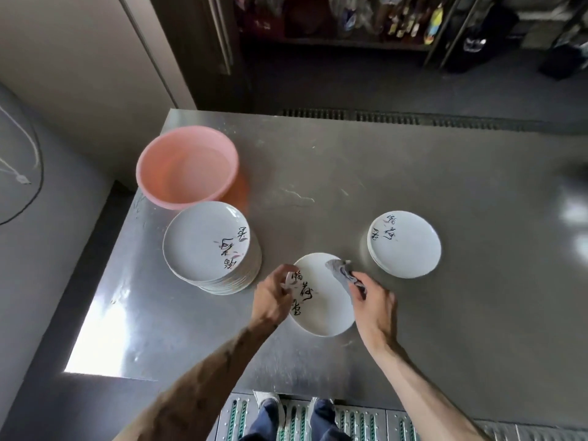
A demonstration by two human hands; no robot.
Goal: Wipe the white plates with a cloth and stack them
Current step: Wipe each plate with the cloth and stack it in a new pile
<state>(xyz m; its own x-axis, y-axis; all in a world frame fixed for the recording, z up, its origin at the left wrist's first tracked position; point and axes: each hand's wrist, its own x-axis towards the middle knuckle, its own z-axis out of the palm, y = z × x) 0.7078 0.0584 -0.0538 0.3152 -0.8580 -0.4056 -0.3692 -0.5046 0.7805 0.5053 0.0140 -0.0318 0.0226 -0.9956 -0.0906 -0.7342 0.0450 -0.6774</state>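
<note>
At a brushed steel table (350, 173) in a working kitchen, a person holds a white round ceramic plate (327, 310) painted with black brush characters, directly in front of the body and between two piles of matching plates. The left hand (273, 297) grips the plate's left rim, fingers curled at the edge, while the right hand (374, 300) clutches a crumpled grey cloth (340, 272) against the plate's far right rim. Whether the plate rests on the steel or is lifted just clear of it cannot be told. A tall stack of plates (203, 246) stands to the left, just beside a pink plastic basin (187, 167); a short stack of plates (410, 249) sits well apart to the right, probably the wiped ones. Glazed ware of this kind is likely stiff, brittle and fairly weighty for its size, and slick if damp, so the rim looks the surest hold, thumb above and fingers beneath, opposite the side being wiped. The soft cloth should fold to the plate's curve, and each plate probably wants lowering flat and centred to avoid chipping.
</note>
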